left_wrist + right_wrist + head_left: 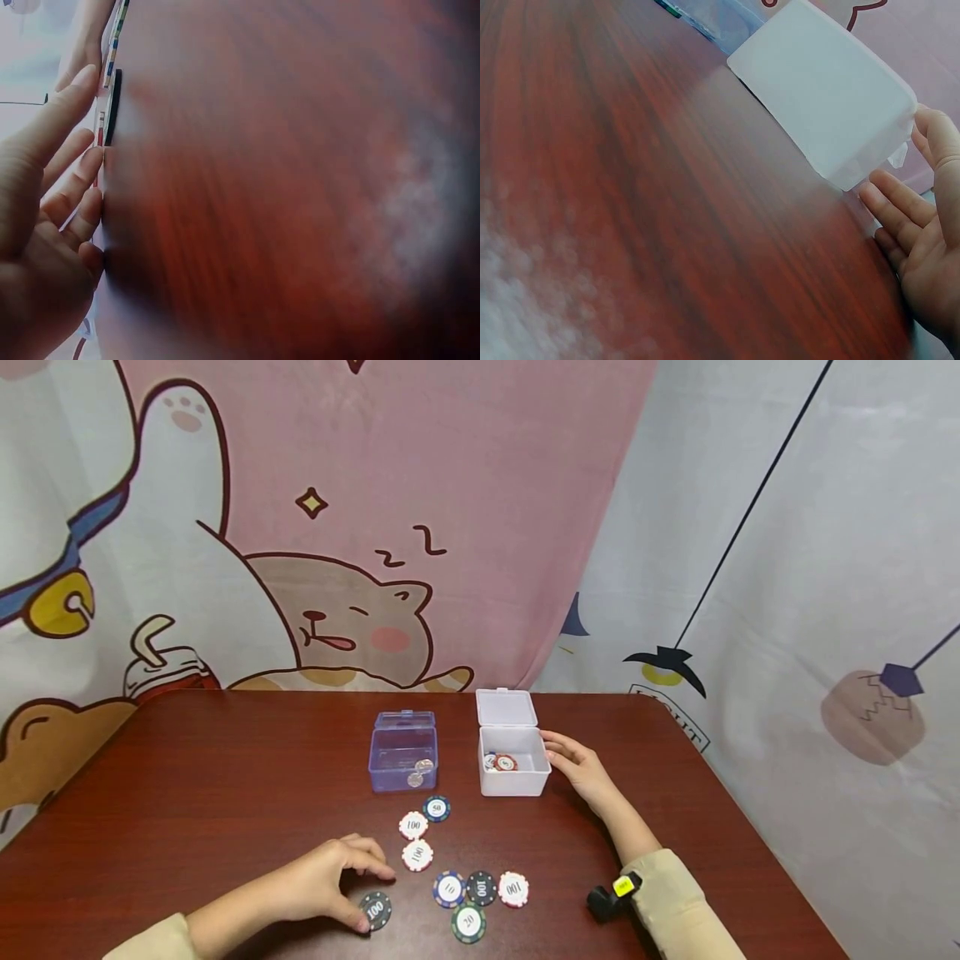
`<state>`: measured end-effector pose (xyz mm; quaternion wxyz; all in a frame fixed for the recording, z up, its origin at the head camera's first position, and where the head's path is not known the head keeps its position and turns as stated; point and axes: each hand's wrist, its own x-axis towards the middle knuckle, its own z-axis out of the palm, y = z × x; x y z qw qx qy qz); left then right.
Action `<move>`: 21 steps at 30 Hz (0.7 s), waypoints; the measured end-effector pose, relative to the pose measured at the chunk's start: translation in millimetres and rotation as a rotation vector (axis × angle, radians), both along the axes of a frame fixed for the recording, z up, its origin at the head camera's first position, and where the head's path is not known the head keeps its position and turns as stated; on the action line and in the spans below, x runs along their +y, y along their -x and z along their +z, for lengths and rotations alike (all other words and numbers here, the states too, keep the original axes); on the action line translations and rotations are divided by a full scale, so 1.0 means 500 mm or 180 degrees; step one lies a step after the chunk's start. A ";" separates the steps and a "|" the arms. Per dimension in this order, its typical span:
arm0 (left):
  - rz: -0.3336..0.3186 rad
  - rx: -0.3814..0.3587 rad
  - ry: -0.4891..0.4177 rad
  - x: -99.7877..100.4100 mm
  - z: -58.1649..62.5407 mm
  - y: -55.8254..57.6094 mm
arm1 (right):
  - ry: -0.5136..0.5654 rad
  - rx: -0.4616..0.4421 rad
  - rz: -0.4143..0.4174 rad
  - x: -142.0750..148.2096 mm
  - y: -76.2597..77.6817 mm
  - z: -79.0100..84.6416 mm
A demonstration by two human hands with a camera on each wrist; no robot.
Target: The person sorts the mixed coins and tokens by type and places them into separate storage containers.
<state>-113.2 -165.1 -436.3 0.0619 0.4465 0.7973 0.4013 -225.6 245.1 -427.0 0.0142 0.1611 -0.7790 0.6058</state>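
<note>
In the head view my left hand is low over the table, thumb tip right at the edge of a black 100 poker chip. Its fingers are spread apart from the thumb, beyond the chip. The left wrist view shows a dark chip edge-on near the thumb. My right hand reaches to the right wall of a white lidded box, fingertips at its side and rim. That box stands with its lid raised and holds a few chips, a red-and-white one among them. The right wrist view shows relaxed fingers beside the box.
A clear blue box, lid up, holds coins. Between the hands lie several chips, including a blue 50 chip, a white 100 chip and a green 20 chip. A printed curtain hangs behind the table.
</note>
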 end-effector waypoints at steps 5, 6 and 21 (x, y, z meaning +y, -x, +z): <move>-0.0079 0.0136 0.0133 -0.004 -0.004 0.001 | -0.0035 -0.0033 -0.0021 -0.004 -0.008 0.011; -0.0102 0.0190 0.0149 -0.004 -0.005 0.001 | -0.0039 -0.0035 -0.0028 -0.004 -0.009 0.011; -0.0222 0.0490 0.0085 -0.002 -0.016 0.010 | -0.0011 -0.0051 -0.0028 -0.001 -0.006 0.007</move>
